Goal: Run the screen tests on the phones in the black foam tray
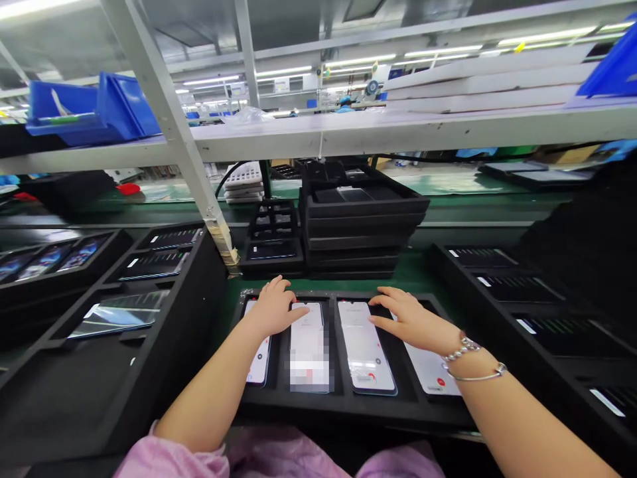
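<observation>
Several phones with white lit screens lie in a row in a black foam tray (343, 401). My left hand (271, 310) is open over the top of the leftmost phone (257, 364); its thumb reaches to the upper part of the phone beside it (304, 342), whose screen is partly pixelated. Fingers spread, my right hand (415, 323) hovers at the top right edge of another phone (365, 352). Beneath that hand and wrist, the rightmost phone (432, 368) is partly hidden. Whether the fingertips touch the screens I cannot tell. Neither hand holds anything.
Behind stands a stack of black trays (355, 229), beside a smaller tray stack (271, 249). Phone-filled foam trays flank me at left (199, 292) and right (440, 262). Above runs a white shelf (308, 141) with a slanted post (174, 126), blue bins (64, 109) and white flat boxes (478, 86).
</observation>
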A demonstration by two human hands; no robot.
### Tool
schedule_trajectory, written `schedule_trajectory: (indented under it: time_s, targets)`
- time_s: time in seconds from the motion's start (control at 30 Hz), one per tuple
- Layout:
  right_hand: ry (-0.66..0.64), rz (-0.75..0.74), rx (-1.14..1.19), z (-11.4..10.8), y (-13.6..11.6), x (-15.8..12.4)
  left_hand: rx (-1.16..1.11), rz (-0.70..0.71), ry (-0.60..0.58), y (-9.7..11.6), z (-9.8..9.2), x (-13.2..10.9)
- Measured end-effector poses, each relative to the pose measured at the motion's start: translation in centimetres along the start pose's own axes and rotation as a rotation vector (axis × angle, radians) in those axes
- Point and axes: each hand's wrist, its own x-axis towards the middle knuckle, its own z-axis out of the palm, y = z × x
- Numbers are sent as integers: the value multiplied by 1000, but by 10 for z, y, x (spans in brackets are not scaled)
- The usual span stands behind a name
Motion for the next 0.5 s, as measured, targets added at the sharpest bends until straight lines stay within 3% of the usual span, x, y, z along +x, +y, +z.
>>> schedule_trajectory:
  time_s: [0.17, 0.3, 0.4, 0.5]
  targets:
    - [-4, 21, -17, 6, -4, 2, 7, 11, -5, 3, 7, -2]
    - [30, 39, -13, 8, -10, 7, -30, 28, 72, 14, -4, -15]
    - [54, 52, 4, 5, -11, 11, -288, 80, 158, 21, -17, -36]
    - [72, 52, 21, 3, -10, 13, -681, 187, 49, 23, -13, -65]
